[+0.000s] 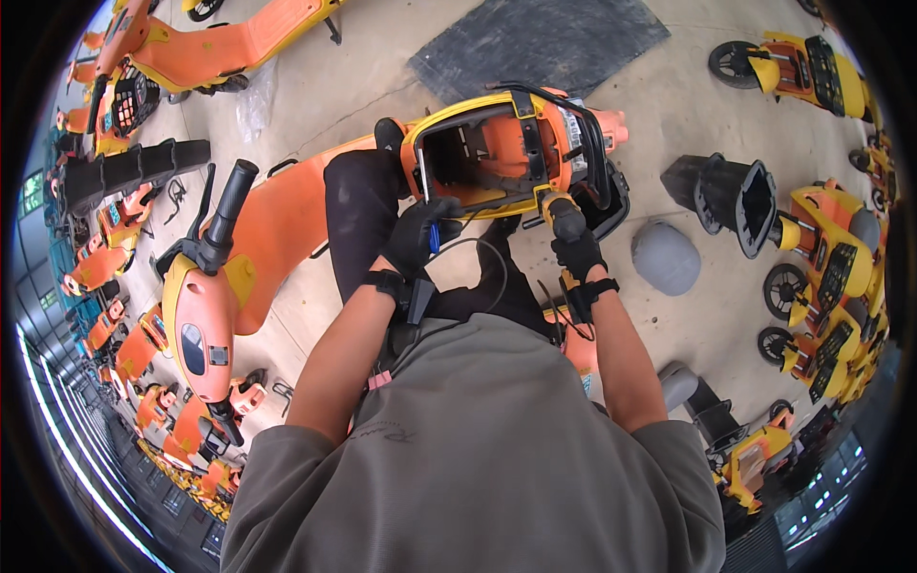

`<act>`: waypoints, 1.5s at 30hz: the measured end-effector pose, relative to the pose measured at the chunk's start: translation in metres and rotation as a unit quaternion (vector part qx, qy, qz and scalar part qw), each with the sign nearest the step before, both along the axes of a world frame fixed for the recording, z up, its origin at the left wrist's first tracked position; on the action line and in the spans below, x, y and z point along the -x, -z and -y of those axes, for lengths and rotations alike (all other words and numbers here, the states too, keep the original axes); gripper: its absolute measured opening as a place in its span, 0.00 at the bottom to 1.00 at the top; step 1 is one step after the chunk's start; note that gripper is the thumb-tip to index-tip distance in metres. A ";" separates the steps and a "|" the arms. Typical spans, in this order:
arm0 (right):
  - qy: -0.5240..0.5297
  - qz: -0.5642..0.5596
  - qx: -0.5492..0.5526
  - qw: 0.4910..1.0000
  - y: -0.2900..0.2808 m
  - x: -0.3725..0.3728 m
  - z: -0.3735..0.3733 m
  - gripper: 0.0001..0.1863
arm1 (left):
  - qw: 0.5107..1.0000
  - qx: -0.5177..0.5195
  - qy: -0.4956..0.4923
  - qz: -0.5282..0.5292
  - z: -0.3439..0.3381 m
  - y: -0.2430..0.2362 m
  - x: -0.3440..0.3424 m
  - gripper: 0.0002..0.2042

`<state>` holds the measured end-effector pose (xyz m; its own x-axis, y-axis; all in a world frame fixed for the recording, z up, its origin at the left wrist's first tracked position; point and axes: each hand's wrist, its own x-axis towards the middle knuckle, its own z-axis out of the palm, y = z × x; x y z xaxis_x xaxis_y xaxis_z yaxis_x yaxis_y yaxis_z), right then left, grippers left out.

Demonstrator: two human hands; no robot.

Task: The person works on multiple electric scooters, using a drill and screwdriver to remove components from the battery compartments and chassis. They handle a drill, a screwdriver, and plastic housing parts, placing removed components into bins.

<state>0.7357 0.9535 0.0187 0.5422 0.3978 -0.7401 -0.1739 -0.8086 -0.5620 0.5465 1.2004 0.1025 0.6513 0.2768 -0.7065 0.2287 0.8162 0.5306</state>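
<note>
An orange and yellow electric scooter (287,205) stands before me, its seat compartment (413,158) uncovered at the top. My left hand (413,234), in a black glove, is closed at the compartment's near left corner around a thin tool with a blue part (435,237); its exact kind is unclear. My right hand (579,253), also gloved, grips a yellow and black power drill (564,216). The drill's front end is at the compartment's near right edge. A thin black cable (503,272) loops between my hands; both its ends are hidden.
A grey cap-shaped cover (666,258) and a black plastic battery box (726,201) lie on the floor to the right. A dark mat (540,48) lies beyond the scooter. Several more scooters (205,48) stand left and right. The scooter's handlebar (229,215) juts up on my left.
</note>
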 end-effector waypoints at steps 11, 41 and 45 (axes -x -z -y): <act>0.016 -0.011 0.019 1.000 0.005 0.000 0.006 0.08 | 1.000 0.003 0.020 -0.015 -0.001 0.011 -0.002 0.14; -0.034 0.032 0.007 0.999 -0.009 0.013 0.042 0.12 | 0.998 -0.026 0.052 -0.018 -0.007 0.023 -0.012 0.14; -0.155 0.197 -0.107 0.962 -0.005 0.014 0.038 0.14 | 0.997 -0.047 0.066 -0.018 -0.007 0.024 -0.013 0.14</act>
